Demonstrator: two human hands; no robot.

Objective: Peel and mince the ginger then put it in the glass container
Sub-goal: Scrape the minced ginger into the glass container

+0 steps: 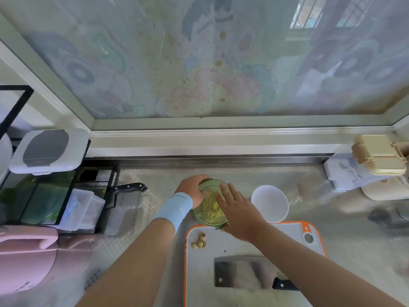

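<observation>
Head view, centre frame: green glass bowl [197,214] just past the cutting board [199,273], minced ginger [211,204] inside. The ginger looks light, damp and clingy. The glass is likely slick and breakable, best held at the rim. Left hand [191,189] curls round the far-left rim. Right hand [236,209] lies flat-fingered over the ginger, gripping nothing. Cleaver [239,273] lies on the board.

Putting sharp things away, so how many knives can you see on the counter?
2. A cleaver lies flat on the cutting board at the front. A black-handled knife sits by the rack on the left. More may be hidden in that rack.
</observation>
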